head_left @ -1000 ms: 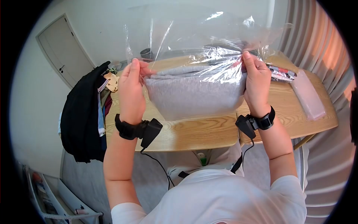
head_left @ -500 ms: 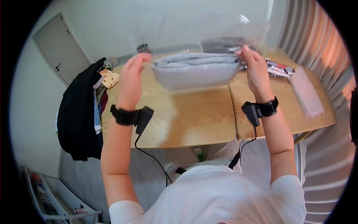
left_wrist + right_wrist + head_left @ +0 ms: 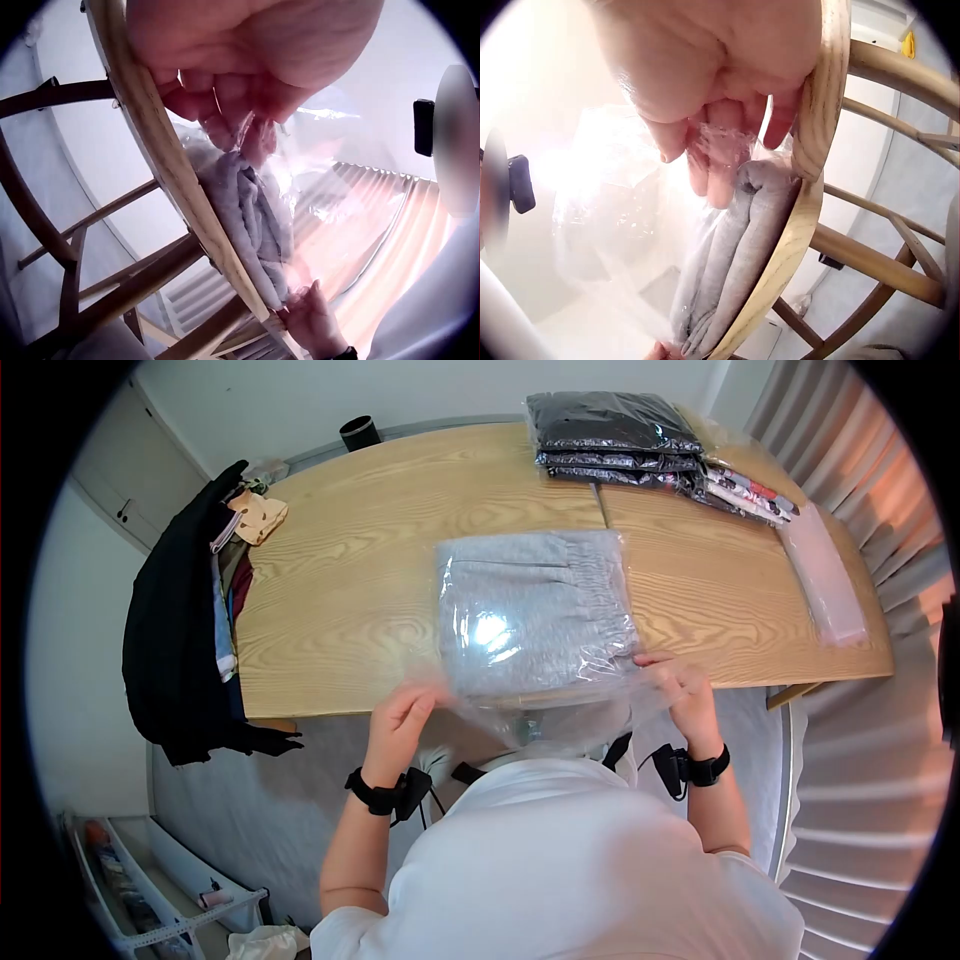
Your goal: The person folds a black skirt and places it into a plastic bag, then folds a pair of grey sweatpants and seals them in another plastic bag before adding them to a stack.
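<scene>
Folded grey sweatpants (image 3: pixel 530 610) with a gathered elastic waistband lie flat inside a clear plastic bag (image 3: pixel 580 725), at the front of the wooden table. The bag's loose open end hangs over the table edge toward my body. My left hand (image 3: pixel 400 725) pinches the bag's left corner; the left wrist view shows plastic bunched between the fingertips (image 3: pixel 259 142). On the other side, my right hand (image 3: pixel 688 695) grips the right corner, its fingers (image 3: pixel 724 161) wrapped in film in the right wrist view. Both hands are just off the table's front edge, beside the folded cloth.
Several bagged dark garments (image 3: pixel 615 430) are stacked at the back, with patterned bagged items (image 3: pixel 750 495) beside them. A pale pink plastic sheet or bag (image 3: pixel 820 575) lies at the right. Black clothing (image 3: pixel 185 630) drapes over the table's left end. A dark bin (image 3: pixel 360 432) stands behind.
The bagged sweatpants have come down from in front of me onto the table and now lie flat. Both hands moved down and toward my body, keeping hold of the bag's open end.
</scene>
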The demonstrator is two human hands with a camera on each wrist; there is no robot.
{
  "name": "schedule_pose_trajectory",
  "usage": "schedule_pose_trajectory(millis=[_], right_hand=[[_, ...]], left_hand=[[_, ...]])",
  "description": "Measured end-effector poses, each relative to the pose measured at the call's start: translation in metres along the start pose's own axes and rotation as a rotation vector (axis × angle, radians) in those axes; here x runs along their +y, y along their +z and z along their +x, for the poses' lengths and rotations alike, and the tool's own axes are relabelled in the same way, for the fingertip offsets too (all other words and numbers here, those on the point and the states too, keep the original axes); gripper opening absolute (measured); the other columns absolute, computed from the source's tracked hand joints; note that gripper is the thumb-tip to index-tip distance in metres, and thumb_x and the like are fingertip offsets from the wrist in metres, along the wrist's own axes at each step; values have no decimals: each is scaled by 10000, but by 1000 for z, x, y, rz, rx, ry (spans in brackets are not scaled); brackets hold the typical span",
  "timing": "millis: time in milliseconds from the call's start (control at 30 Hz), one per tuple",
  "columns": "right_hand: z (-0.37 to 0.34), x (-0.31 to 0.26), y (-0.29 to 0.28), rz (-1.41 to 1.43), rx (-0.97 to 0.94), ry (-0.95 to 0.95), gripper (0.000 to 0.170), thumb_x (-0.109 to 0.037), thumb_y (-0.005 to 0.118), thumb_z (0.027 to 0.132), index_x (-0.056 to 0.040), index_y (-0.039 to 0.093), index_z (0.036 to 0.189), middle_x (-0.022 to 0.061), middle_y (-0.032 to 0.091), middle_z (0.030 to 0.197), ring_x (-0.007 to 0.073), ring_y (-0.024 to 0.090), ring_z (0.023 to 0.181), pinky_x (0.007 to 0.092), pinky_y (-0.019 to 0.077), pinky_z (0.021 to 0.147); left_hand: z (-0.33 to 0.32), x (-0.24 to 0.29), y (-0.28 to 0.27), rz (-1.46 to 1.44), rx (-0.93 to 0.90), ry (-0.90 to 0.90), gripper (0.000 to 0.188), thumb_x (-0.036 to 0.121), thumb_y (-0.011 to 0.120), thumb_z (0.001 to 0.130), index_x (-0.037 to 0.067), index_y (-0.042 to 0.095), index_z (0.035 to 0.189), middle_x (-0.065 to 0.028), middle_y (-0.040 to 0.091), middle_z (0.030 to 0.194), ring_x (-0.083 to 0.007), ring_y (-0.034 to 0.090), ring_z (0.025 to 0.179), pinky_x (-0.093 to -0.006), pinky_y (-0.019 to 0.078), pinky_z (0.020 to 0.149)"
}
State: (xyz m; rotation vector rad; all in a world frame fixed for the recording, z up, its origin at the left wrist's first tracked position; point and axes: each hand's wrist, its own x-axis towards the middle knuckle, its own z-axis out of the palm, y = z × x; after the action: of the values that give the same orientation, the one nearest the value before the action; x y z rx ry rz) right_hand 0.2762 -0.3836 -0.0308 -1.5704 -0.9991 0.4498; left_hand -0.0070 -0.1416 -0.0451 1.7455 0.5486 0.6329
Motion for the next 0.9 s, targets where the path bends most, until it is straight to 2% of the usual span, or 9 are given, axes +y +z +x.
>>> schedule_pose_trajectory(millis=[67, 133, 167, 233, 333, 533, 767, 833, 900], right_hand=[[-1, -1, 2, -13, 41, 11, 188, -119, 568, 880, 25, 681, 839, 130, 672, 927, 245, 606, 965, 337, 454, 837], [-1, 1, 2, -25, 31, -141, 178, -110, 562, 872, 24, 677, 858, 132, 669, 946, 219, 613, 926, 316, 469, 804], [-2, 4, 3, -23, 33, -138, 178, -110, 562, 872, 24, 677, 858, 132, 669, 946, 219, 613, 926, 316, 469, 804], [-6, 10, 5, -38, 94, -52, 227, -140, 519, 914, 30, 667, 883, 117, 677, 918, 177, 622, 839, 283, 485, 740], [-7, 8, 11, 93, 180, 64, 310, -198, 464, 961, 32, 661, 893, 98, 679, 851, 140, 616, 729, 256, 484, 668], [5, -17, 31, 186, 465, 190, 394, -264, 425, 987, -6, 585, 736, 67, 642, 694, 87, 565, 597, 219, 443, 568], [17, -19, 29, 103, 582, 137, 393, -265, 439, 984, -19, 548, 697, 41, 596, 614, 66, 523, 526, 204, 398, 485], [18, -23, 28, 88, 601, 164, 369, -243, 458, 975, -20, 551, 696, 15, 535, 562, 57, 487, 489, 204, 387, 476], [19, -21, 28, 155, 596, 215, 351, -228, 466, 969, -17, 558, 705, 2, 501, 542, 56, 469, 472, 206, 382, 469]], left_hand=[[4, 1, -2, -32, -11, 7, 174, 83, 499, 901, -7, 647, 917, -66, 636, 878, -170, 573, 858, -283, 443, 778], [8, 3, -6, 144, -109, 283, 191, 85, 484, 905, 2, 656, 921, -71, 641, 861, -170, 573, 835, -285, 446, 766], [7, 4, -6, 144, -112, 281, 191, 85, 484, 905, 2, 656, 921, -71, 641, 861, -170, 573, 835, -285, 446, 766], [4, 5, -3, 146, -49, 114, 220, 97, 450, 928, -7, 641, 901, -79, 643, 824, -161, 578, 782, -278, 449, 736], [7, 16, 11, 56, 83, 20, 255, 118, 416, 953, -19, 601, 844, -86, 629, 764, -144, 570, 709, -269, 450, 697], [13, 18, 31, 2, 158, 73, 300, 166, 407, 976, -4, 528, 761, -43, 547, 652, -110, 535, 608, -247, 433, 588], [20, 19, 34, 6, 294, 40, 352, 228, 404, 987, 12, 504, 728, -9, 478, 607, -81, 463, 517, -232, 404, 513], [23, 24, 32, -126, 267, -175, 352, 253, 421, 982, 38, 497, 714, 7, 450, 589, -63, 427, 491, -226, 388, 493], [25, 19, 30, -192, 232, -205, 348, 262, 428, 979, 50, 499, 712, 12, 448, 581, -57, 421, 487, -221, 379, 483]])
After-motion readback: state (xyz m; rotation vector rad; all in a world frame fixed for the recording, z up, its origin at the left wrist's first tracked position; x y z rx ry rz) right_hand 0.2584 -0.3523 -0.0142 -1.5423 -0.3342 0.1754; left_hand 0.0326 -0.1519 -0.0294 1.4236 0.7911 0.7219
